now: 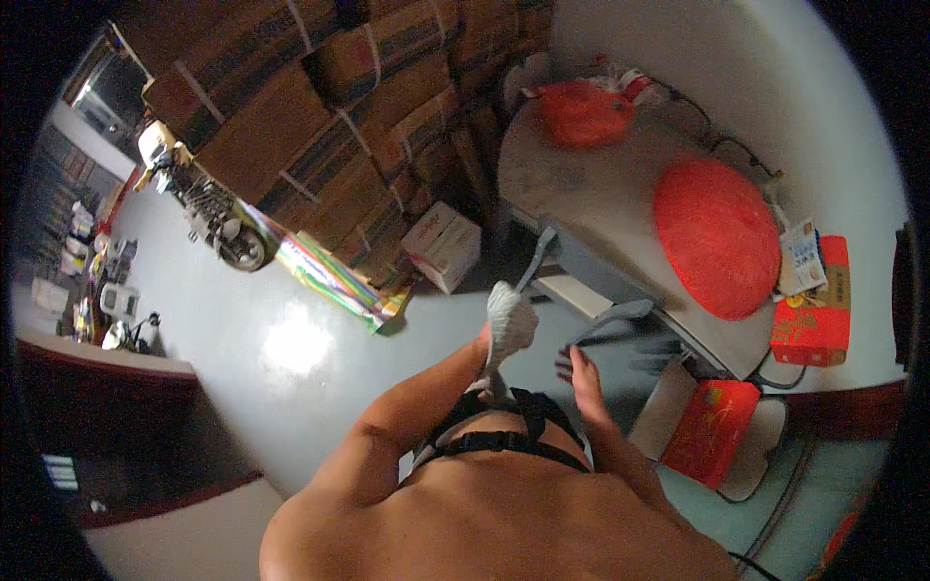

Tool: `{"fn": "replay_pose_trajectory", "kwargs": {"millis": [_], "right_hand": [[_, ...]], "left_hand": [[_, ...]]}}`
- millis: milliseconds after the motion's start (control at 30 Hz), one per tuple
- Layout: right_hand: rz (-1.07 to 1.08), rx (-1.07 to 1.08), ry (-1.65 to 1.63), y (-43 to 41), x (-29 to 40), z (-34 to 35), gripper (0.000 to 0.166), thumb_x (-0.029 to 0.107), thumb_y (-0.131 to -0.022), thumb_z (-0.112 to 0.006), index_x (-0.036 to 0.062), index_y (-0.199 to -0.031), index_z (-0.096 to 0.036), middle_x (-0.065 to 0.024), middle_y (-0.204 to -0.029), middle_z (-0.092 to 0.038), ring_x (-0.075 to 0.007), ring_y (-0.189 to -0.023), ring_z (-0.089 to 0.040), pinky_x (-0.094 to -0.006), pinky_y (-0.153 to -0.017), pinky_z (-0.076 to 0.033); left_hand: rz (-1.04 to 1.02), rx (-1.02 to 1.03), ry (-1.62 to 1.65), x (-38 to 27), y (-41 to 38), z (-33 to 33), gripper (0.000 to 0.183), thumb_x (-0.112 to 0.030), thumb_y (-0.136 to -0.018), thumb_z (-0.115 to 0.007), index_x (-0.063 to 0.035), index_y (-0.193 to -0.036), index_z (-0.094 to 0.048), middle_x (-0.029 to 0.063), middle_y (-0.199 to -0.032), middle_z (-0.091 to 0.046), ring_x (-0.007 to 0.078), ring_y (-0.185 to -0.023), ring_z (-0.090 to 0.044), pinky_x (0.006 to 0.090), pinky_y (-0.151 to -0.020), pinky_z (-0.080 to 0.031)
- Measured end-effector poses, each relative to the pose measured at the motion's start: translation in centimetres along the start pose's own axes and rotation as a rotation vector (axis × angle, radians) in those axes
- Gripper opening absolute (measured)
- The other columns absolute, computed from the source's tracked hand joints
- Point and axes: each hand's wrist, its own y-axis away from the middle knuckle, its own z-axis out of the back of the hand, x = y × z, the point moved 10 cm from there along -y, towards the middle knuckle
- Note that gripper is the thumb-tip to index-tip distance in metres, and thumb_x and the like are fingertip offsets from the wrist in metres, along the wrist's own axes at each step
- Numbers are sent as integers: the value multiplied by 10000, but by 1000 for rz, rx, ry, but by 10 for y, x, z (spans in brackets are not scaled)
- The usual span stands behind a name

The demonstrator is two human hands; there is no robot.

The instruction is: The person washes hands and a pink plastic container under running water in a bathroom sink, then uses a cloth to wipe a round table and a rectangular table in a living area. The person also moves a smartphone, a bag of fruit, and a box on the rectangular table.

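Note:
In front of my waist, my left hand (524,323) is closed around a whitish knitted-looking cloth (503,319), whose lower end hangs towards a black buckled strap (501,440) on my body. The cloth hides part of the fingers. My right hand (581,367) is to the right, empty, with fingers apart and slightly blurred. It is near the curved arm of a grey plastic chair (617,282); whether they touch cannot be told. The chair stands against a table (588,185) that bears a large red domed object (716,236) and a red plastic bag (585,116).
Stacked cardboard boxes (261,131) rise ahead, with a small carton (443,243) on the floor. A motorcycle (218,218) is parked at the left. Red boxes (814,319) (712,432) and cables are at the right. A dark, red-edged counter (145,428) stands at the lower left.

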Motion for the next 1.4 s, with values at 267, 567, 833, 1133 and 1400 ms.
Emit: {"fn": "replay_pose_trajectory", "kwargs": {"millis": [267,567,833,1133,1400], "right_hand": [[-189,277,-1190,-80,122,-165,492,372,-1046,-447,43,-1409,-491,-80,-1378,-555,-243,-1256,-497,-406,-1071,-374],[-43,231,-905,-68,200,-158,496,411,-989,-559,43,-1322,-579,-69,-1317,-600,-202,-1184,-544,-358,-1023,-430],[286,501,-387,-20,266,-92,402,191,-1046,-500,-28,-1383,-514,-147,-1433,-536,-193,-1360,-463,-332,-1151,-326],[194,2,-143,-74,210,101,359,190,-1014,-570,-24,-1302,-552,-133,-1241,-662,-222,-1144,-623,-336,-1015,-473],[133,-443,-320,-86,145,162,294,253,-998,-594,12,-1152,-663,-117,-1125,-706,-209,-981,-661,-352,-893,-498]], "left_hand": [[341,-363,-124,-31,-20,33,693,-412,-931,-563,-113,-1523,-361,227,-1588,-266,413,-1497,-166,522,-1220,-69],[237,-311,542,77,-58,27,637,-396,-1012,-531,-93,-1535,-330,69,-1553,-371,225,-1398,-366,360,-1201,-211],[411,-512,1329,85,-175,74,593,-650,-969,-430,-147,-1255,-560,48,-1167,-596,225,-1041,-558,399,-795,-491],[136,-426,-358,128,-354,119,627,-460,-947,-569,-148,-1465,-403,140,-1488,-373,339,-1318,-401,556,-1059,-378],[-152,692,-922,118,-366,-122,907,-490,-865,-653,-122,-1578,-229,211,-1649,-63,422,-1516,-65,660,-1168,-122]]}}
